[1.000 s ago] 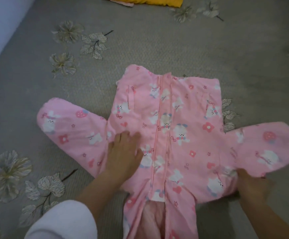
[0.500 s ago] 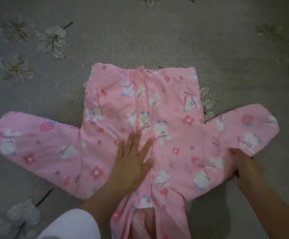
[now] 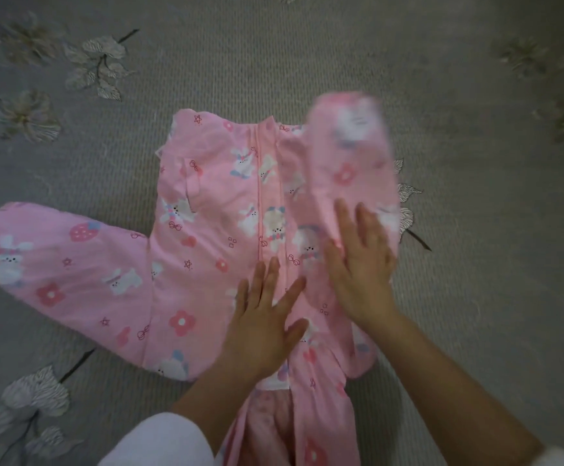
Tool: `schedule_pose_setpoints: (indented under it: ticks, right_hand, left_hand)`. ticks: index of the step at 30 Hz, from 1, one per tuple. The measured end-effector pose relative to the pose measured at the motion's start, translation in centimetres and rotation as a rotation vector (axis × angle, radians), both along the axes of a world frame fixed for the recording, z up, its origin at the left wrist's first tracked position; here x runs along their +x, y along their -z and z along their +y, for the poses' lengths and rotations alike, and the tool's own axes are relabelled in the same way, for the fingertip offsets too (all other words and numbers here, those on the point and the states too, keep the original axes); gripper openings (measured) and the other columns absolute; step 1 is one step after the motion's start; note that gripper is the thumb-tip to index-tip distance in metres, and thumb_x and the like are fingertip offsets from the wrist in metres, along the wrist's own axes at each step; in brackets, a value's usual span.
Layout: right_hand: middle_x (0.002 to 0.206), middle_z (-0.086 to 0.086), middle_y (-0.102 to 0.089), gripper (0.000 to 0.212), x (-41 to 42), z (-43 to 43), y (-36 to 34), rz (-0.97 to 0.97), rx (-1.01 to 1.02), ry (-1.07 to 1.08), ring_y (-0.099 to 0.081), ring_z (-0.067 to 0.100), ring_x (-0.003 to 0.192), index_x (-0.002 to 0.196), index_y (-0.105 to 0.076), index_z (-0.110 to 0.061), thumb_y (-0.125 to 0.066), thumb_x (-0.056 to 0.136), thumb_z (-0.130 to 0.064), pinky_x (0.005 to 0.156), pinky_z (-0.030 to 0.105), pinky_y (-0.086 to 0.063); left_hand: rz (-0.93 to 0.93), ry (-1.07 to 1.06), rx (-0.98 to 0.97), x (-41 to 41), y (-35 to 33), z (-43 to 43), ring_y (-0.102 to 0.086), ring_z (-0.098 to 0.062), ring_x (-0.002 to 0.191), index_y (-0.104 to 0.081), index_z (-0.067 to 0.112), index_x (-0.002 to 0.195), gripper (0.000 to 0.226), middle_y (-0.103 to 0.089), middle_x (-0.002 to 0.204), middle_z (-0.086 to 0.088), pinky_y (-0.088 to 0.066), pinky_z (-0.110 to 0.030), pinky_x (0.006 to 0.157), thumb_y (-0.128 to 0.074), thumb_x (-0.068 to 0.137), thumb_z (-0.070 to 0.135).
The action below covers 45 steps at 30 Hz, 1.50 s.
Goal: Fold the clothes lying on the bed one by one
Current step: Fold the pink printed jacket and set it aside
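Showing: a pink bunny-print jacket (image 3: pixel 206 250) laid front-up on the bed (image 3: pixel 274 55), with both hands flat on it.
Left hand (image 3: pixel 260 324): open, fingers straight and spread, palm down on the jacket's lower front; it grips nothing.
Right hand (image 3: pixel 361 264): open, fingers straight and slightly apart, palm down on the folded sleeve (image 3: pixel 351 156), just right of the left hand; it grips nothing.
Folded sleeve: lies doubled over the jacket's front, running from under the right hand away from the person; its far end is blurred.
Spread sleeve (image 3: pixel 59 274): lies flat on the bed, well to the left of the left hand.
Zip placket (image 3: pixel 270 196): runs up the jacket's middle, from beside the left hand's fingertips to the far edge.
Bed: grey ribbed cover with a pale leaf print (image 3: pixel 99 65), beyond both hands and to either side.
White cuff (image 3: pixel 159 442): on the left forearm, below the left hand.
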State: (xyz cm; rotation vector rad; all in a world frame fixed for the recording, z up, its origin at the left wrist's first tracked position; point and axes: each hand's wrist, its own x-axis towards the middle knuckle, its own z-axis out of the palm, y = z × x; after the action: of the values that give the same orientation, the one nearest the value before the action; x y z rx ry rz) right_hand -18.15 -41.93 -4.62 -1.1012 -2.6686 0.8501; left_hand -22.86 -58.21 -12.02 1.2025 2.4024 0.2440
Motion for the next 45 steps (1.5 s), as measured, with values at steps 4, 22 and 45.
schedule_pose_setpoints:
  ticks: [4, 22, 45]
  right_hand:
    - [0.162, -0.005, 0.008, 0.049, -0.9, 0.0, 3.6, -0.343, -0.046, -0.242, 0.019, 0.017, 0.146, 0.15, -0.008, -0.043, -0.02, 0.102, -0.045, 0.116, 0.047, 0.012]
    - [0.16, -0.006, 0.014, 0.057, 0.7, -2.8, 5.5, -0.375, 0.143, -0.371, 0.023, 0.017, 0.145, 0.149, 0.005, -0.045, -0.013, 0.096, -0.058, 0.116, 0.042, 0.017]
    - [0.159, -0.012, 0.011, 0.073, 0.7, -0.5, 4.9, -0.324, 0.034, -0.408, 0.021, 0.007, 0.143, 0.145, 0.011, -0.048, -0.037, 0.092, -0.06, 0.114, 0.033, 0.014]
  left_hand:
    - [-0.024, 0.01, 0.012, -0.3, -0.1, -0.1, 0.04, -0.016, 0.136, 0.01, 0.048, 0.146, 0.07, 0.04, 0.148, 0.004, 0.025, -0.034, 0.108, -0.035, 0.093, 0.057]
    - [-0.491, -2.079, 0.656, -12.2, -3.4, -12.2, -0.055, -0.031, 0.116, -0.046, 0.009, 0.134, 0.07, -0.053, 0.132, -0.013, -0.049, -0.038, 0.087, -0.069, 0.074, 0.037]
    - [0.187, -0.133, 0.054, -9.9, -1.4, -3.8, 0.035, -0.018, 0.138, 0.007, 0.046, 0.146, 0.059, 0.03, 0.153, 0.003, 0.018, -0.041, 0.113, -0.017, 0.094, 0.058]
